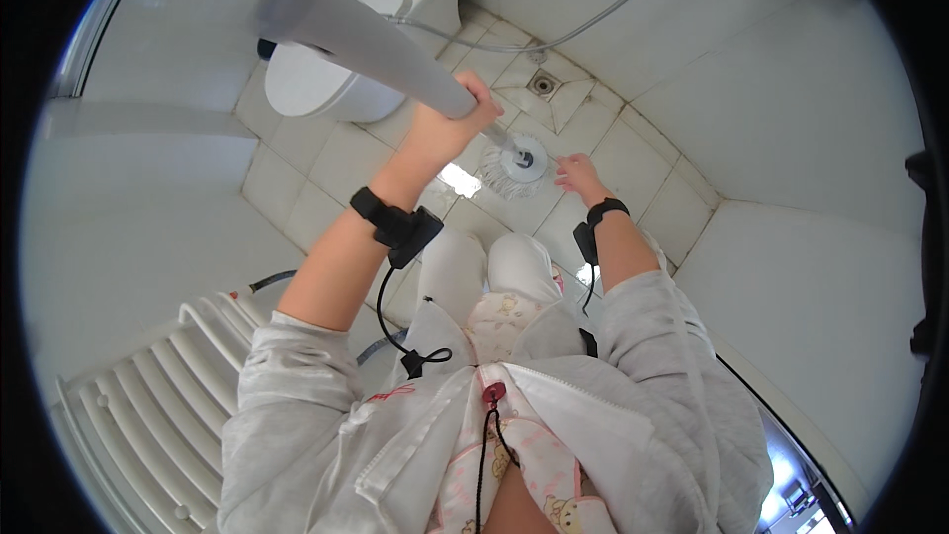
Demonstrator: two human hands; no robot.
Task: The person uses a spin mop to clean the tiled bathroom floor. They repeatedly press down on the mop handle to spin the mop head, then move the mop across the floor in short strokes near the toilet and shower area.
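My left hand (460, 119) is wrapped round the thick grey handle of a mop (381, 44), whose upper end rises toward the upper left. Below the hand the pole runs down to a round, pale mop head (524, 158) with white strands spread on the tiles. To the right of the mop head is my right hand (580, 176), its fingers apart and nothing in them. From this view it appears beside the head, and I cannot tell how high above the floor it is. A black strap with a small box sits on each wrist.
A white toilet (336, 79) stands at the upper left beyond the mop. Past the mop head, a square floor drain (543, 85) is set in the tiles. A grey hose (583, 30) crosses near the far wall. At lower left is a white towel radiator (158, 405).
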